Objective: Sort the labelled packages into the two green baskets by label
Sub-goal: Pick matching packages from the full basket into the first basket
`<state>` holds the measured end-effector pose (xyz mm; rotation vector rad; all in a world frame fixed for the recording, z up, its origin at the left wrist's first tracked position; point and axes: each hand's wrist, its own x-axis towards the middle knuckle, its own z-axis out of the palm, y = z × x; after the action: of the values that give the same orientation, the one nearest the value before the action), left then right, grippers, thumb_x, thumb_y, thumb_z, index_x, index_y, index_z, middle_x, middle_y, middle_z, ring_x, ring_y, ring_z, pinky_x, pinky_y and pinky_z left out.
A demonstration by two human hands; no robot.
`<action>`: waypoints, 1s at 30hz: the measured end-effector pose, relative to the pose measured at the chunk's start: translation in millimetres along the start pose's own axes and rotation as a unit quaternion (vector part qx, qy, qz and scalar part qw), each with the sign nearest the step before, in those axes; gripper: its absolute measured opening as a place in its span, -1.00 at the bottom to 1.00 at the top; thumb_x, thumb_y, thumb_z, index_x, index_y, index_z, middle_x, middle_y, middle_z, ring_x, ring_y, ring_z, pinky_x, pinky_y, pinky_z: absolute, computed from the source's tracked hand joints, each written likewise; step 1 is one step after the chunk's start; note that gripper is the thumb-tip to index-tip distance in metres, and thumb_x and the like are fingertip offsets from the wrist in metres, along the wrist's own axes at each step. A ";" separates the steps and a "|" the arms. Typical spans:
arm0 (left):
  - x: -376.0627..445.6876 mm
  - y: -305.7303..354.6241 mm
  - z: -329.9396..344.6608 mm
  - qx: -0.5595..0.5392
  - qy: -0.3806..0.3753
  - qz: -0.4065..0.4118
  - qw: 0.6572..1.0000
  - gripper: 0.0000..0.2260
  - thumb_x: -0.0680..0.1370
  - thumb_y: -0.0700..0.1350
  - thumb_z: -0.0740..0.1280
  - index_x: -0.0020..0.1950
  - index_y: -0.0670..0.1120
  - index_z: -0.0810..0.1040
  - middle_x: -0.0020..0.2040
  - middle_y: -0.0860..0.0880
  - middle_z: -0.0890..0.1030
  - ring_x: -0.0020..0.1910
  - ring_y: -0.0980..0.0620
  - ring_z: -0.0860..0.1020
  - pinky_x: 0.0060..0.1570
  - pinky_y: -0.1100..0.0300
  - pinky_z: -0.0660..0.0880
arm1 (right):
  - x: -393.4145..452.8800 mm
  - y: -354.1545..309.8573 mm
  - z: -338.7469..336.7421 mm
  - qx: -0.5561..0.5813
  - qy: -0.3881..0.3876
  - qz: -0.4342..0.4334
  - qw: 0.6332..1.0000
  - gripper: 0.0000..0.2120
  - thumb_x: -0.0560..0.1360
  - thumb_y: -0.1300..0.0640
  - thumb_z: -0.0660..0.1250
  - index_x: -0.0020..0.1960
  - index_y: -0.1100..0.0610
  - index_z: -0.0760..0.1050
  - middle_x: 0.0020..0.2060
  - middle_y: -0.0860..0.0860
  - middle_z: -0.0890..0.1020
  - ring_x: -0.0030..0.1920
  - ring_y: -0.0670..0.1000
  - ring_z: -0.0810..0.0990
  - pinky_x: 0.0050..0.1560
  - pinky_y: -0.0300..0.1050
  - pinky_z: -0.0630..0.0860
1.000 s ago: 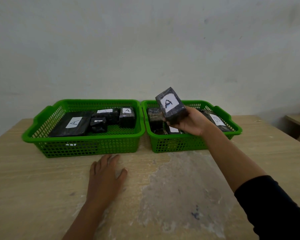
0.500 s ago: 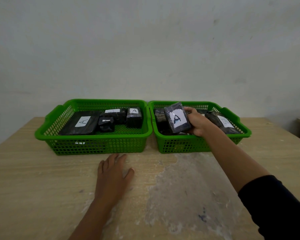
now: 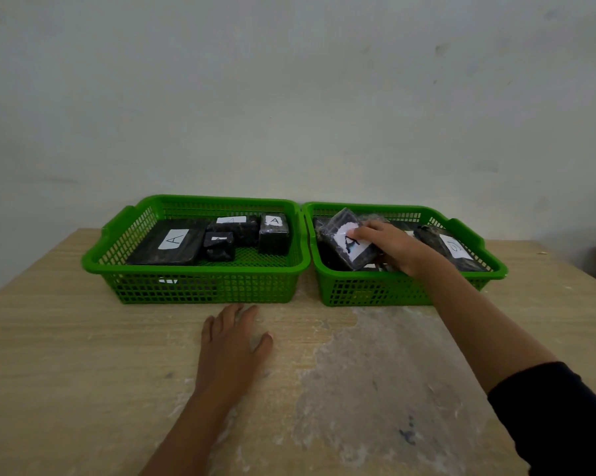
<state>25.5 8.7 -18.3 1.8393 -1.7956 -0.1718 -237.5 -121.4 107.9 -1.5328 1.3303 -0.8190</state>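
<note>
1. The table (image 3: 83,372) carries two green baskets: left basket (image 3: 193,280) at 11 o'clock, right basket (image 3: 368,290) at 1 o'clock.
2. The right hand (image 3: 397,247) grips the tilted package (image 3: 344,247) marked A inside the right basket; its film wrap looks slippery, probably light, so hold opposite edges.
3. The left hand (image 3: 229,348) lies flat, fingers open.

The right grip (image 3: 391,247) sits inside the right basket (image 3: 375,286), packages crowding it on both sides; the tilted A package (image 3: 346,243) lies under its fingers. Left of that grip, the two touching rims leave no gap. The left basket (image 3: 200,283) has bare mesh near its front right. The left grip (image 3: 231,341) lies flat on the open surface (image 3: 66,355) before the baskets.
</note>
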 end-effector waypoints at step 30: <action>0.6 -0.9 4.6 -0.011 0.010 -0.009 1.000 -0.50 0.48 0.17 0.13 0.41 0.12 0.23 0.42 0.11 0.22 0.47 0.11 0.09 0.50 0.07 -0.17 | 66.3 -58.1 153.3 -0.326 -0.093 -0.070 0.938 -0.33 0.47 -0.23 0.29 0.45 0.04 0.17 0.43 0.12 0.34 0.32 0.14 0.44 0.16 -0.09 0.36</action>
<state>24.2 6.7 -22.4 1.8365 -1.7566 -0.1804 -63.8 -154.0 101.7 -2.1788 1.4367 -0.3007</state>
